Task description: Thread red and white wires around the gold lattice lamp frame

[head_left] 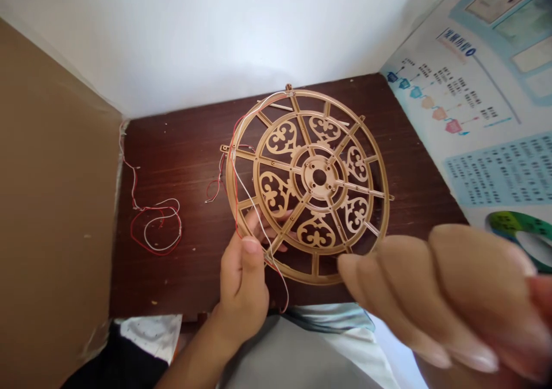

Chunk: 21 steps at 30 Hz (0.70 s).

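1. While the left hand [244,280] clamps the lower-left rim of the gold plastic wheel frame [308,176], its thumb [252,251] lies on the near face and its fingers [269,219] curl behind the rim, showing through a gap between spokes.
2. The right hand [431,291] is close to the camera and blurred, its fingers [388,280] straight and pressed together. Their tips are just beside the lower-right rim; whether they touch it, the blur hides.
3. The wheel frame sits between the hands and above the table, its lower edge nearest the person. Whether any of it touches the table cannot be told. It has a round hub, spokes, two rings and heart-shaped scrollwork.
4. Red and white wires [245,170] run along its left side, pass the left hand and hang in a loop below the rim.
5. A pale stick [276,106] shows behind the frame's top edge.
6. To the left, a loose coil of red and white wire [155,228] lies on the dark wood table [181,147].
7. A cardboard panel [52,205] stands at the table's left, a white wall [215,44] behind it, and a printed poster [474,119] at its right.
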Each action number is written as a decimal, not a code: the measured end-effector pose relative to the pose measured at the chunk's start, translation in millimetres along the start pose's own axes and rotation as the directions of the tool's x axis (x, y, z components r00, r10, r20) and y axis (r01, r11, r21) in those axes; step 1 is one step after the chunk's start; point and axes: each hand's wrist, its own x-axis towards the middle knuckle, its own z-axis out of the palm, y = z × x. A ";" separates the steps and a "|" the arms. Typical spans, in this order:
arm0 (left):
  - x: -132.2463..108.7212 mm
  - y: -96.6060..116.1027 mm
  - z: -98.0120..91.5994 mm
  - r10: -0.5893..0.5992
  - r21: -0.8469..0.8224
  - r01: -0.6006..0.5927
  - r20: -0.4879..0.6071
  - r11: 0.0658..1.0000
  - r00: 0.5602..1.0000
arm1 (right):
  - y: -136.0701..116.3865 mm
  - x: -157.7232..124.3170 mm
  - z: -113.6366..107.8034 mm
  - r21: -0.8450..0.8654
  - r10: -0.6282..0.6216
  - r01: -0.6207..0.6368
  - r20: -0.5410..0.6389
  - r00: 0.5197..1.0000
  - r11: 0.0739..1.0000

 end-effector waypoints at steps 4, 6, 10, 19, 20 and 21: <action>1.3 -0.5 -0.7 0.005 0.023 -0.005 -0.007 1.000 1.000 | -3.9 11.4 -14.5 0.200 0.092 -0.060 -0.153 0.984 0.978; 1.2 -1.1 -1.2 0.005 0.043 -0.005 -0.013 0.999 1.000 | 4.2 15.3 -22.6 0.107 0.010 0.015 -0.235 0.972 0.994; -1.7 -3.3 -2.1 -0.017 0.056 0.019 -0.033 0.998 0.999 | 27.0 16.5 -31.3 -0.478 -0.215 0.061 -0.276 0.937 0.876; -6.7 -7.7 -6.1 -0.053 0.098 0.063 -0.103 0.993 0.993 | 12.3 32.9 -14.1 0.264 0.280 -0.266 -0.015 0.960 0.927; -6.7 -8.1 -6.3 -0.054 0.098 0.065 -0.109 0.993 0.993 | 9.4 32.2 -11.5 0.358 0.291 -0.300 0.079 0.953 0.884; -6.8 -8.5 -6.6 -0.055 0.100 0.066 -0.113 0.993 0.992 | 7.1 30.0 -10.6 0.415 0.283 -0.330 0.172 0.943 0.848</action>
